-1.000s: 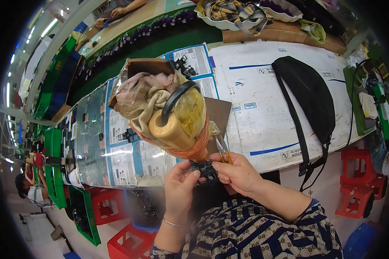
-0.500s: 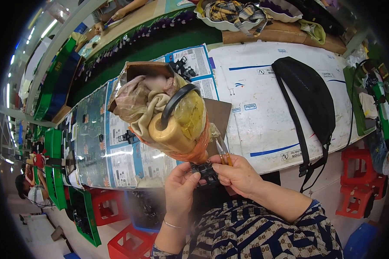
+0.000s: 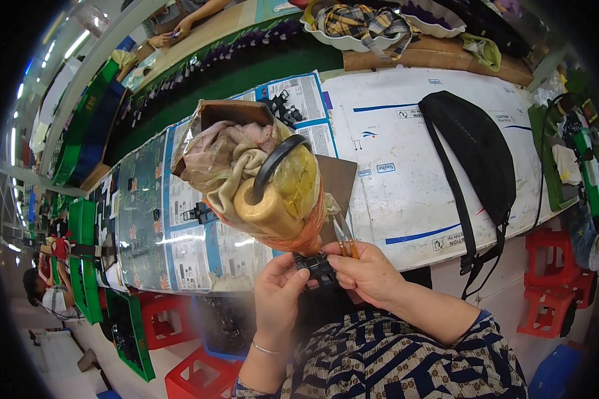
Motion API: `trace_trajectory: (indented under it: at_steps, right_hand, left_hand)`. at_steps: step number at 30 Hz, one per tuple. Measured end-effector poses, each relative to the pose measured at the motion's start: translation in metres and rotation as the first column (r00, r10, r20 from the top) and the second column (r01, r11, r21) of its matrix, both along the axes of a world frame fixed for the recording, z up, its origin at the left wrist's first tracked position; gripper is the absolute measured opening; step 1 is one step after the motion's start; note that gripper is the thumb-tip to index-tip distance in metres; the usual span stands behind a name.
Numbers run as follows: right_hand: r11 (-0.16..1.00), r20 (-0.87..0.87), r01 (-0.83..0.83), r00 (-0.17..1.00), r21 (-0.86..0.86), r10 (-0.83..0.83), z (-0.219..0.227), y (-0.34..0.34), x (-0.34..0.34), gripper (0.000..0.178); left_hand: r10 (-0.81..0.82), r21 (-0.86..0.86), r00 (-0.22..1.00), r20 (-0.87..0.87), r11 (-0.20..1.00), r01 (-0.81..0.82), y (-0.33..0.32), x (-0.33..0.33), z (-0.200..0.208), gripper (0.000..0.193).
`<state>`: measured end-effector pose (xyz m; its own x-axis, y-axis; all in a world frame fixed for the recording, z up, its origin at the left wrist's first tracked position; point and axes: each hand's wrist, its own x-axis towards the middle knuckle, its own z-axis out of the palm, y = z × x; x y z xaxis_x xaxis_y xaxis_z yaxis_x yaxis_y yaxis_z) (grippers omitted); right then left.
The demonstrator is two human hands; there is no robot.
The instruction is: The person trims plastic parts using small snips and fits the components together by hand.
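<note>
A small black plastic part (image 3: 318,267) is held between both my hands at the table's near edge. My left hand (image 3: 279,286) pinches its left side between thumb and fingers. My right hand (image 3: 367,272) grips its right side. A slim two-pronged metal tool with orange-brown handles (image 3: 348,249) rises from between my right fingers, its prongs pointing away. Just beyond my hands stands an orange, plastic-wrapped bundle (image 3: 289,241), which hides part of the table. Crumpled cloths (image 3: 229,156) and a pale wooden cylinder (image 3: 271,211) with a black curved handle (image 3: 276,159) show at its top.
A black bag with straps (image 3: 476,153) lies on the white table cover (image 3: 393,193) at right. More black parts (image 3: 284,110) rest behind the bundle. A blue bin (image 3: 223,326) sits below the edge, near red stools (image 3: 203,372). Across the table, another person's hands (image 3: 170,36) work.
The bundle appears slightly lower and to the right. The black part has shifted a little in my fingers. Across the table, the other person's hands have come closer together.
</note>
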<state>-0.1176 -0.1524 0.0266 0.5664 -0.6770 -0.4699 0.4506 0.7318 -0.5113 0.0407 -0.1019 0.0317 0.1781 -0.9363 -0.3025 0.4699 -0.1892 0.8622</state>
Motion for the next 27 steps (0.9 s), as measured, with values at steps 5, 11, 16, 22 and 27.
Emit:
trace_trajectory:
  at_steps: [5, 11, 16, 22, 27]
  right_hand:
    - [1.000, -0.009, 0.001, 1.000, 0.001, -0.001, -0.0001, 0.0000, 0.0002, 0.016]
    - [1.000, -0.014, -0.004, 1.000, -0.007, 0.003, -0.0004, -0.0002, 0.0007, 0.016]
    - [1.000, -0.015, -0.008, 1.000, -0.003, 0.008, -0.0002, 0.0000, 0.0008, 0.016]
    - [1.000, -0.025, -0.017, 1.000, -0.011, 0.016, 0.0027, -0.0001, 0.0011, 0.016]
    - [1.000, -0.038, -0.019, 0.999, -0.009, 0.018, 0.0036, -0.0001, 0.0005, 0.017]
  left_hand:
    - [0.002, 0.002, 1.000, -0.005, 1.000, -0.002, 0.0010, 0.0008, -0.0009, 0.024]
    - [-0.002, 0.003, 1.000, 0.006, 1.000, 0.002, 0.0005, 0.0004, 0.0004, 0.025]
    - [-0.004, 0.005, 1.000, 0.014, 1.000, 0.004, 0.0011, 0.0015, 0.0000, 0.025]
    - [0.002, 0.009, 0.999, 0.039, 1.000, -0.002, 0.0021, 0.0016, 0.0013, 0.026]
    - [-0.006, 0.001, 1.000, 0.008, 1.000, 0.006, 0.0012, 0.0007, 0.0029, 0.027]
